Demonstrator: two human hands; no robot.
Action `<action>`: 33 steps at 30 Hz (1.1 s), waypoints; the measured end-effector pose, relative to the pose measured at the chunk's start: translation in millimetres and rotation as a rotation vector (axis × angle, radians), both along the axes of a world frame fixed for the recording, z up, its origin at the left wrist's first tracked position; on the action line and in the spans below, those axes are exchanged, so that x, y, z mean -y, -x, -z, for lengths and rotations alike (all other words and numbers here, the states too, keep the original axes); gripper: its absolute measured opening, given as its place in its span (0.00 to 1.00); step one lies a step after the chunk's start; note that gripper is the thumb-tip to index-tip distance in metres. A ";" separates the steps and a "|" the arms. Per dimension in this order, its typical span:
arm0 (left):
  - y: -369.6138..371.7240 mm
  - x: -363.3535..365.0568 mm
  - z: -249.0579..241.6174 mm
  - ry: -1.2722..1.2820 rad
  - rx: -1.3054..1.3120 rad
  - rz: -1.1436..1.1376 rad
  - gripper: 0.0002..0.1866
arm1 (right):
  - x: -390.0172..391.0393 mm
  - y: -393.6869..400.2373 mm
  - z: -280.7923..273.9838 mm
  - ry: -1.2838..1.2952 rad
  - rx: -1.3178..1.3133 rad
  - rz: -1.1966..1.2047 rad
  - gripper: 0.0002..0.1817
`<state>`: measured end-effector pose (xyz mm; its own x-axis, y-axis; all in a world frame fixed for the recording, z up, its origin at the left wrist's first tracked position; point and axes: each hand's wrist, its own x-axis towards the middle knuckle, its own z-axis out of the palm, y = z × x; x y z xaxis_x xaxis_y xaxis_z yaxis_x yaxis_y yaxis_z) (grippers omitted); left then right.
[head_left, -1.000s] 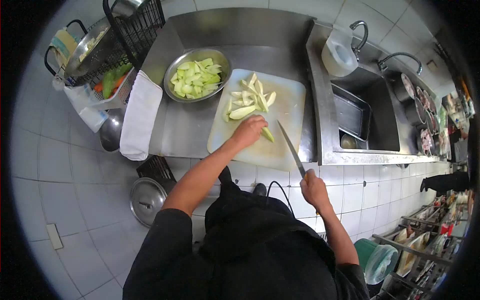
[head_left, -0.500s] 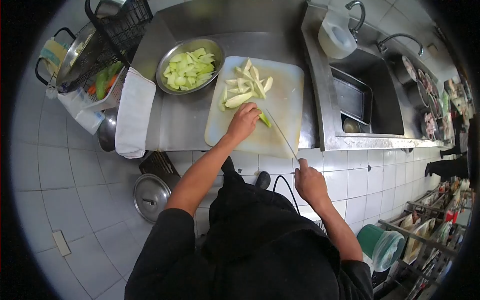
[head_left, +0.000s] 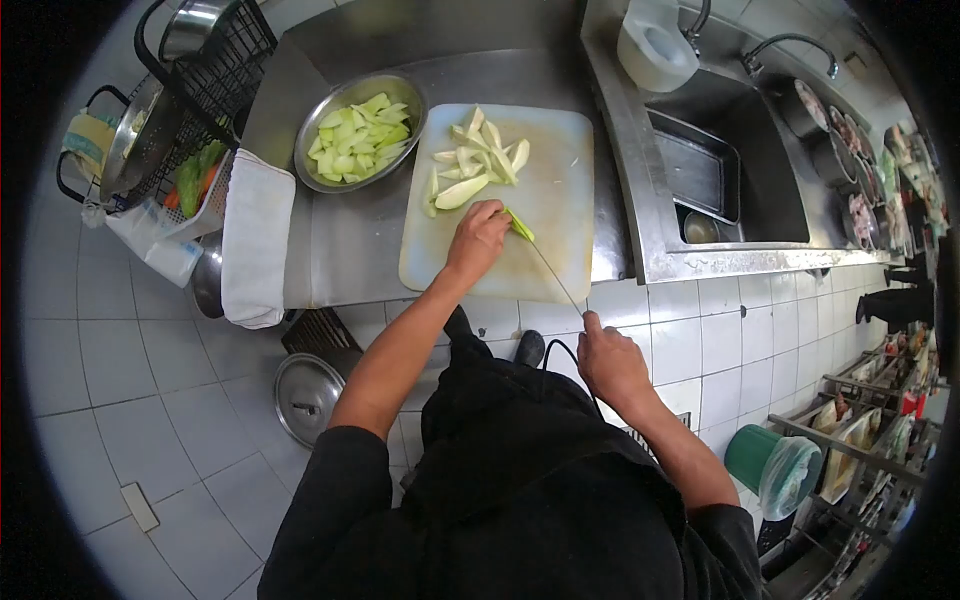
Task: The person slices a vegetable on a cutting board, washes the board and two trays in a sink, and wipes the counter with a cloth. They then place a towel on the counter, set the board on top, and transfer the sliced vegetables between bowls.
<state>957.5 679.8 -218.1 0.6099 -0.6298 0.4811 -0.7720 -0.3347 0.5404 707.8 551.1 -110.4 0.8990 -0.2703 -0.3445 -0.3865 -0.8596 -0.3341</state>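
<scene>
Over the cutting board (head_left: 560,190) extends the knife (head_left: 557,275), clenched in the right hand (head_left: 612,362), while the left hand (head_left: 477,240) grasps a green vegetable piece (head_left: 520,225) on the board. Should that piece roll, the knife could plausibly stray into the left hand. The right hand hides the handle, the left covers one end of the piece, and blade contact cannot be confirmed.
</scene>
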 end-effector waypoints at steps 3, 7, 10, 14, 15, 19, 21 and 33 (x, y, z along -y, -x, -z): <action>1.3 -1.1 1.4 0.005 -0.023 -0.007 0.07 | 1.4 0.3 5.1 0.002 -0.028 -0.025 0.12; 0.4 1.2 0.1 0.014 0.010 -0.007 0.07 | 5.1 0.9 20.2 -0.013 -0.033 -0.025 0.11; -1.4 0.9 2.2 0.026 -0.016 -0.007 0.07 | 6.7 -2.3 21.0 -0.042 -0.045 -0.014 0.11; 0.1 1.2 -2.1 0.008 -0.002 -0.010 0.07 | 8.7 -2.6 28.3 -0.060 -0.040 -0.012 0.10; -0.5 1.7 -2.2 0.005 0.002 -0.008 0.08 | 8.4 -3.3 27.3 -0.063 -0.042 -0.012 0.10; 0.2 1.2 -1.1 0.027 -0.012 -0.008 0.08 | 8.9 -5.2 21.5 -0.071 -0.050 -0.014 0.10; -0.7 0.6 -1.2 0.000 -0.015 -0.003 0.08 | 8.8 -6.1 20.7 -0.053 -0.058 -0.021 0.09; -5.0 -0.3 1.7 0.008 0.009 0.021 0.05 | 9.1 -10.8 35.8 -0.024 -0.038 -0.050 0.09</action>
<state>962.5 680.1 -219.8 0.5921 -0.6385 0.4916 -0.7836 -0.3140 0.5360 718.6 542.0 -146.3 0.8973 -0.2167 -0.3847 -0.3561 -0.8702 -0.3404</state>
